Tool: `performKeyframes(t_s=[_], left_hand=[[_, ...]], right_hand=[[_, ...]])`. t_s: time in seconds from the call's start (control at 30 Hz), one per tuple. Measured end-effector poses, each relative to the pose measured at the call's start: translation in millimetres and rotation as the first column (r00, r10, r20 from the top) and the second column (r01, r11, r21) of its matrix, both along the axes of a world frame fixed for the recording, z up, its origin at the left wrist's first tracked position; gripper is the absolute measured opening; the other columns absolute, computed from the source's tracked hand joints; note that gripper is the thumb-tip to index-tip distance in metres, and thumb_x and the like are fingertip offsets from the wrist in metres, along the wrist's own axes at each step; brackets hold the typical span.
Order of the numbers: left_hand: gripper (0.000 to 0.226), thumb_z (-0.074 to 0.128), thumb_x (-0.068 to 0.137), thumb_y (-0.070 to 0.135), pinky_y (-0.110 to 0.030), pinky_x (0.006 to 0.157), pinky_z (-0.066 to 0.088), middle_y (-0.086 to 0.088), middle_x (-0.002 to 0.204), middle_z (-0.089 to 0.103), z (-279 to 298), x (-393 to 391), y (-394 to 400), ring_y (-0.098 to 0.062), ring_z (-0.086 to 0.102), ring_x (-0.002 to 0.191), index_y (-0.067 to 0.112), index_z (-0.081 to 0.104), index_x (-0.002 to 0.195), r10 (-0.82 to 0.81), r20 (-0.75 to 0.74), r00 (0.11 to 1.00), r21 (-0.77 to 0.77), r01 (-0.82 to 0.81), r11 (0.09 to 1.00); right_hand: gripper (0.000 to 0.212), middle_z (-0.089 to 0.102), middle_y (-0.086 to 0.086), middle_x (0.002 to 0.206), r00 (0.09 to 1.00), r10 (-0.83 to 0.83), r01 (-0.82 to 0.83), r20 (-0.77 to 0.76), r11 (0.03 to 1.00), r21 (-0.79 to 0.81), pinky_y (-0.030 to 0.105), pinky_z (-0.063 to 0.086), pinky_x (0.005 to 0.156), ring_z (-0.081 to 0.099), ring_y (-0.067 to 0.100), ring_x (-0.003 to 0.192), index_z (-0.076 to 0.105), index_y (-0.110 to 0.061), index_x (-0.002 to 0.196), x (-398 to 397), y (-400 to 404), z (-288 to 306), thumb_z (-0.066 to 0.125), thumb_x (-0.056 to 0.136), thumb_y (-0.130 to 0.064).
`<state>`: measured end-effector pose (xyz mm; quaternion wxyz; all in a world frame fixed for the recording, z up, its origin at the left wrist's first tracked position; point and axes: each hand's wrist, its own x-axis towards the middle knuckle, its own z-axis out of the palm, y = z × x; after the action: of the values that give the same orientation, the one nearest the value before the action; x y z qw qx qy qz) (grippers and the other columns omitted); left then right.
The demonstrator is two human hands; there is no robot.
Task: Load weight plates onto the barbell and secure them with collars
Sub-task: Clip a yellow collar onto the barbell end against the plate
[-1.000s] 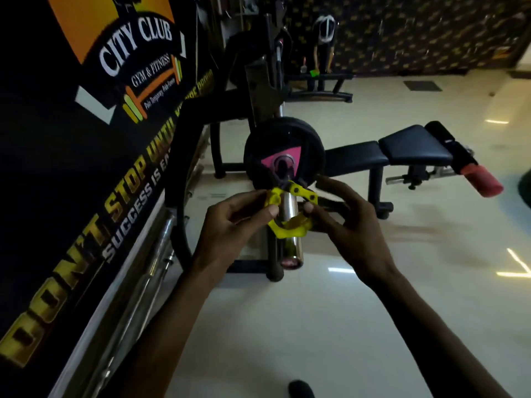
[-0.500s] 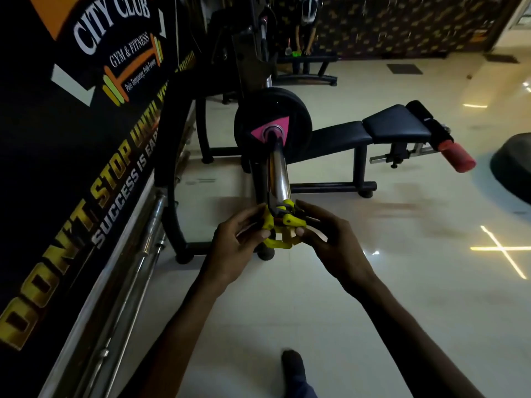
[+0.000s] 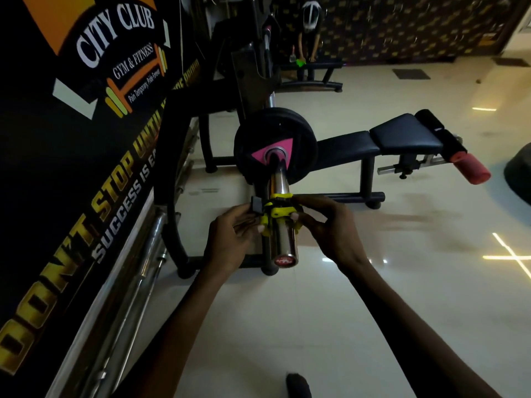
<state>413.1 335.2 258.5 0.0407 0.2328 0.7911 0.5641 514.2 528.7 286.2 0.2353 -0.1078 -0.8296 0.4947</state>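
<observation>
Collar (image 3: pixel 280 212), yellow, sits around the chrome sleeve (image 3: pixel 283 225) at frame centre, between the plate and the sleeve's end cap. Its black lever (image 3: pixel 256 205) sticks out to the left, not folded flat. Left hand (image 3: pixel 230 239) pinches the lever side of the collar; right hand (image 3: pixel 330 225) grips its right side, fingers curled over the top. Both hands clamped on the collar, neither free. Plate (image 3: pixel 275 147), black with pink triangle label, is on the sleeve just above centre, well apart from the collar, bare chrome showing between them. Bench (image 3: pixel 402 136) lies right of the plate. Banner (image 3: pixel 86 110) fills the left of the frame. Floor (image 3: pixel 373 311) pale, glossy tile.
</observation>
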Motion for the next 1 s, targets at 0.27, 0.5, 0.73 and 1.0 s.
performKeyframes(t_s=[0.27,0.5,0.73,1.0], left_hand=[[0.043,0.08,0.088,0.007,-0.024,0.096,0.058,0.002,0.113,0.077,6,-79,49,-0.008,0.071,0.108,0.014,0.071,0.129,0.142,-0.095,0.985,-0.045,-0.146,0.988],[0.044,0.082,0.085,0.005,-0.014,0.091,0.056,-0.003,0.108,0.077,6,-123,81,-0.012,0.073,0.103,0.005,0.07,0.128,0.18,-0.058,0.982,-0.03,-0.182,0.983],[0.046,0.081,0.086,0.003,-0.021,0.092,0.059,-0.003,0.109,0.077,5,-127,89,-0.01,0.073,0.102,0.007,0.069,0.13,0.21,-0.089,0.974,0.034,-0.208,0.978],[0.05,0.068,0.088,-0.011,-0.026,0.096,0.057,-0.008,0.131,0.063,23,-132,92,-0.016,0.069,0.107,0.007,0.066,0.135,0.018,-0.424,0.905,-0.162,-0.095,0.982]], right_hand=[[0.028,0.071,0.005,0.122,0.995,-0.038,0.054,-0.092,0.983,0.174,0.032,0.061,0.089,0.071,0.016,0.102,0.076,-0.011,0.122,-89,30,2,0.075,0.094,-0.017],[0.027,0.068,0.011,0.126,0.994,-0.039,0.06,-0.102,0.977,0.204,0.036,0.058,0.096,0.068,0.021,0.112,0.075,-0.006,0.122,-139,47,4,0.072,0.097,-0.015],[0.026,0.068,0.011,0.125,0.995,-0.014,0.039,-0.098,0.964,0.264,0.036,0.059,0.094,0.068,0.022,0.11,0.075,-0.007,0.121,-153,60,1,0.071,0.097,-0.017],[0.038,0.066,0.005,0.128,0.995,0.091,-0.065,-0.04,0.898,0.436,0.036,0.061,0.089,0.067,0.011,0.103,0.064,-0.013,0.134,-156,71,20,0.07,0.096,-0.016]])
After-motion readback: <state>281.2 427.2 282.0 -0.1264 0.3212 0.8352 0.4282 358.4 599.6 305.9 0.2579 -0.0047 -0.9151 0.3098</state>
